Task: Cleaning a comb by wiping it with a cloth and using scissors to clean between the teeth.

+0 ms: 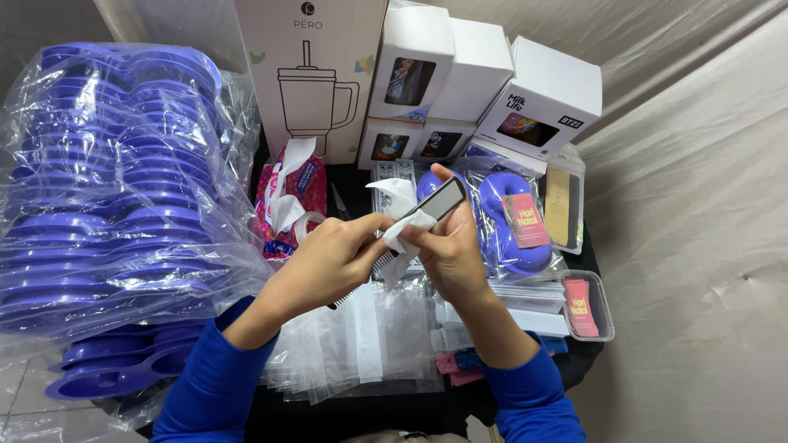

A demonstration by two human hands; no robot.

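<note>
Between both hands, comb [410, 226] slanting up-right.

A pale grey cloth backdrop [689, 205] drapes behind a black table [361, 414]; tiled floor [20, 394] below.

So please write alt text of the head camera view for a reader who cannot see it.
Two hands in blue sleeves meet over a crowded table: the right hand holds a small mirror comb, and the left hand presses a white tissue on it. Bagged purple plastic pieces and white boxes surround them.
</note>
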